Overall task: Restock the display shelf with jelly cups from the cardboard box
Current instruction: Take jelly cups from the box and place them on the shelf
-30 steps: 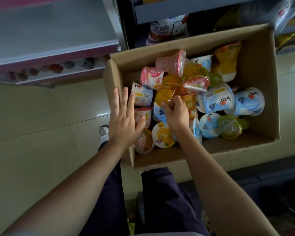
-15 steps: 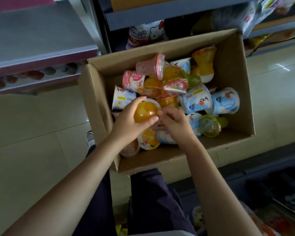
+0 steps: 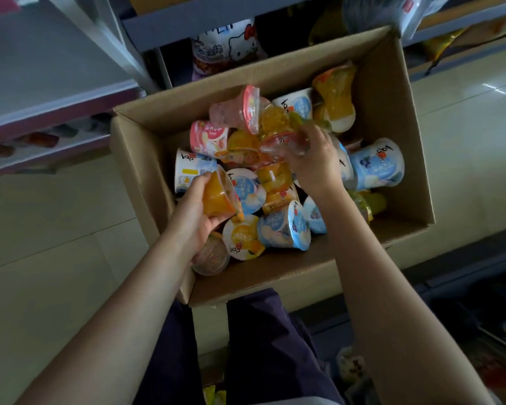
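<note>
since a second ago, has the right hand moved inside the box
Yes. The right hand has shifted from the near-left part of the cardboard box toward its far wall, and now grips a clear red-lidded cup atop the pile.

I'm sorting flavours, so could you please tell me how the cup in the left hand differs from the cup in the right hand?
The left hand grips an orange jelly cup, filled deep orange. The right hand grips a clear reddish cup, paler and see-through. The orange one is at the cardboard box's left wall, the reddish one atop the pile's middle. Both are small plastic cups.
</note>
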A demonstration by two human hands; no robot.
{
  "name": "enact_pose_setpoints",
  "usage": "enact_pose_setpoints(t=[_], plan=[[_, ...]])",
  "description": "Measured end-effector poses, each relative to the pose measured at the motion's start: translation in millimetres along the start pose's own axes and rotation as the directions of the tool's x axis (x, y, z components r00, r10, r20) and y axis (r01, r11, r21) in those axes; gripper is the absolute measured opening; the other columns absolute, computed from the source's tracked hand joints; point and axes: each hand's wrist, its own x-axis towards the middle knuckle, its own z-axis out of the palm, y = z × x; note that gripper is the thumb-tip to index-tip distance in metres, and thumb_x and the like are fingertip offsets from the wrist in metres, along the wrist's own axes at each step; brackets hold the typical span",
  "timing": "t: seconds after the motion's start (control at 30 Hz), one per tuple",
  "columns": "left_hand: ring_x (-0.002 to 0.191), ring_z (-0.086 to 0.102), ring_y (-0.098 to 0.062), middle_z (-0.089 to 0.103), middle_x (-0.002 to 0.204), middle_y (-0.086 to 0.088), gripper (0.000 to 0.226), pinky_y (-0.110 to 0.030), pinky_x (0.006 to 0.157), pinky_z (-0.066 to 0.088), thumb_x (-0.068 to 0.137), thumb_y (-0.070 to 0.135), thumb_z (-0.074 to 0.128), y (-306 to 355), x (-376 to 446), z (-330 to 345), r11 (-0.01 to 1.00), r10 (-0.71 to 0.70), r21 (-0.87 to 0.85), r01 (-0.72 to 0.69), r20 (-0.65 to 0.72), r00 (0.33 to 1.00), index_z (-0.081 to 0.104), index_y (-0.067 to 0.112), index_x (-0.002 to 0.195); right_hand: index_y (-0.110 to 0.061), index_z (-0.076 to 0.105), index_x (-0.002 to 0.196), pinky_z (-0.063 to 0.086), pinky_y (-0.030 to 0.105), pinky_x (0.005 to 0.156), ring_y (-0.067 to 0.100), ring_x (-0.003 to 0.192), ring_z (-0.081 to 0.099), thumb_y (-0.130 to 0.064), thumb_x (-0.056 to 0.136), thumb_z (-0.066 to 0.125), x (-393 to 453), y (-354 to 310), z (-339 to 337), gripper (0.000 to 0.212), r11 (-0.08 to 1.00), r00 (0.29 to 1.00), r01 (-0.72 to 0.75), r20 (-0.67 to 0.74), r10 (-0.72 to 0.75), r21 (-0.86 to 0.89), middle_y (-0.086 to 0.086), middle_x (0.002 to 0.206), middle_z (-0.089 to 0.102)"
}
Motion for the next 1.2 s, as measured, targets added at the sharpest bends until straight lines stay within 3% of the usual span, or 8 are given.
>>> enact_pose_setpoints(t=[0.2,0.53,0.6,0.67,0.8,1.0,1.1,1.2], plan=[[0.1,0.066,-0.022,0.066,0.117,-0.008,0.044,-0.036,0.065,0.056,0.093,0.043,0.063,5,0,7,0.998,0.003,-0.064,-0.001,0.018,1.0,0.053,0.02,0.13,-0.013,0.057,0.097,0.033,0.022,0.061,0.018,0.085,0.051,-0.036,0.073,0.084,15,3,-6,0.043,1.0,0.995,-0.031,0.092,0.031,-0.002,0.003,0.096,0.059],[0.104,0.071,-0.022,0.071,0.119,-0.006,0.073,-0.04,0.074,0.06,0.068,0.065,0.067,8,-9,-7,0.996,0.043,0.068,-0.054,0.154,0.987,0.056,0.026,0.129,-0.007,0.05,0.066,0.049,0.052,0.092,0.033,0.129,0.046,-0.025,0.068,0.086,-40,-10,12,0.041,0.991,0.992,0.121,-0.035,-0.119,0.051,0.016,0.133,0.048],[0.107,0.07,-0.023,0.07,0.122,-0.008,0.072,-0.041,0.077,0.06,0.067,0.061,0.068,8,-12,-13,0.992,0.052,0.104,-0.075,0.204,0.978,0.056,0.025,0.128,-0.003,0.049,0.063,0.047,0.039,0.094,0.025,0.136,0.043,-0.027,0.071,0.086,-44,-15,8,0.046,0.99,0.995,0.099,-0.033,-0.096,0.102,0.015,0.133,0.052],[0.107,0.07,-0.025,0.068,0.125,-0.012,0.064,-0.042,0.077,0.06,0.069,0.052,0.072,8,-13,-19,0.991,0.063,0.099,-0.086,0.221,0.973,0.057,0.02,0.122,0.001,0.046,0.062,0.039,0.023,0.072,0.009,0.107,0.053,-0.02,0.069,0.085,-42,-19,1,0.045,0.98,0.999,0.049,0.004,-0.051,0.194,0.011,0.106,0.063],[0.109,0.069,-0.028,0.066,0.126,-0.015,0.076,-0.04,0.072,0.06,0.07,0.042,0.08,9,-14,-30,0.994,0.079,0.053,-0.095,0.249,0.965,0.052,0.012,0.135,-0.015,0.044,0.071,0.038,0.031,0.062,0.016,0.067,0.044,-0.027,0.074,0.078,-46,-33,-11,0.037,0.847,0.977,-0.206,0.148,0.152,0.49,0.005,0.071,0.045],[0.102,0.071,-0.024,0.072,0.111,-0.011,0.036,-0.042,0.08,0.058,0.093,0.037,0.055,28,-49,-41,0.987,0.157,-0.062,-0.145,0.329,0.931,0.06,0.015,0.121,-0.027,0.065,0.112,0.054,0.041,0.087,0.017,0.093,0.064,-0.036,0.08,0.069,-76,-87,-17,0.033,0.635,0.954,-0.29,0.271,0.131,0.716,-0.003,0.099,0.067],[0.108,0.068,-0.03,0.071,0.115,-0.014,0.041,-0.048,0.085,0.058,0.094,0.04,0.049,57,-88,-53,0.97,0.244,-0.098,-0.224,0.334,0.911,0.058,0.013,0.124,-0.043,0.071,0.101,0.052,0.043,0.095,0.017,0.103,0.068,-0.047,0.089,0.057,-94,-139,-27,0.019,0.595,0.936,-0.344,0.316,0.155,0.727,-0.007,0.105,0.072],[0.1,0.071,-0.027,0.073,0.108,-0.01,0.038,-0.041,0.072,0.06,0.101,0.036,0.038,95,-139,-69,0.931,0.364,-0.112,-0.346,0.332,0.87,0.058,0.014,0.124,-0.05,0.059,0.125,0.042,0.053,0.107,0.021,0.126,0.057,-0.082,0.07,0.057,-113,-204,-51,0.063,0.646,0.932,-0.342,0.336,0.137,0.683,-0.005,0.134,0.062]])
